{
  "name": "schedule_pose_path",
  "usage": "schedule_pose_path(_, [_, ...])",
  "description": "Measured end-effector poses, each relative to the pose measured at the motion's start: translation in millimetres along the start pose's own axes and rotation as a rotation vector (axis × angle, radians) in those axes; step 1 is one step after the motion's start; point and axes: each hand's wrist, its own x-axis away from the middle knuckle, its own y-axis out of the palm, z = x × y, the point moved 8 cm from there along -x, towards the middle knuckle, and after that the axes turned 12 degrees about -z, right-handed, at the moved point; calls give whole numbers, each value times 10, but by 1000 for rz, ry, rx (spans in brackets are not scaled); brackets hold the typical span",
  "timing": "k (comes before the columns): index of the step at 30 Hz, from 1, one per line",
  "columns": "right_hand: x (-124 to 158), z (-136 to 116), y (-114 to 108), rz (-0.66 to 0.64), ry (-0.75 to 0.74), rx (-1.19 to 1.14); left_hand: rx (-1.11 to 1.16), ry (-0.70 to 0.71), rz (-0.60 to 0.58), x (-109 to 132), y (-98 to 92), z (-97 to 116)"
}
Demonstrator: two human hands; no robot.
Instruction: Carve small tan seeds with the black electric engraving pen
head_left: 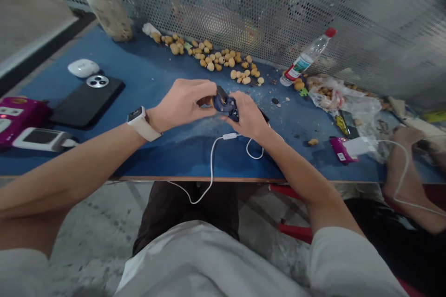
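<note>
Both hands meet above the blue table [156, 167] around a small dark-blue and black object [225, 103], whose kind I cannot make out. My left hand [190, 102], with a watch [142, 123] on its wrist, pinches the object's left side. My right hand [247, 113] has its fingers closed on the right side and hides part of it. A white cable [212, 158] with a small inline piece [229, 136] runs below the hands and over the table's front edge. Something flat and dark shows partly behind my right hand.
Left lie a black phone [87, 104], a white earbud case [83, 68] and a purple power strip [21, 118]. Small round yellowish fruits [223, 59] line the mesh panel [265, 9]. A bottle [306, 60] and plastic bag [327, 93] stand right, near another person's arm [400, 167].
</note>
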Motion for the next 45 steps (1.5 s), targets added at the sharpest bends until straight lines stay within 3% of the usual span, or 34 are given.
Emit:
schedule_pose_path(4, [-4, 44, 9, 25, 2, -9, 25, 73, 59, -12, -25, 58])
schedule_pose_path(10, [-4, 28, -3, 29, -18, -14, -7, -4, 39, -28, -27, 48])
schedule_pose_path(15, [0, 1, -31, 48, -37, -24, -22, 52, 95, -1, -61, 89])
schedule_pose_path(21, [17, 14, -41, 88, -23, 0, -27, -82, 43, 19, -3, -35])
schedule_pose_path(26, [49, 89, -91, 126, 46, 53, 86, 7, 211, 26, -72, 51])
schedule_pose_path(30, [64, 83, -156, 163, 22, 108, 61, -93, 177, 28, 52, -34])
schedule_pose_path(37, [35, 69, -143, 135, 32, 119, 17, -81, 158, 75, 211, -123])
schedule_pose_path(45, [8, -8, -94, 55, 57, 29, 54, -34, 202, 58, 146, -35])
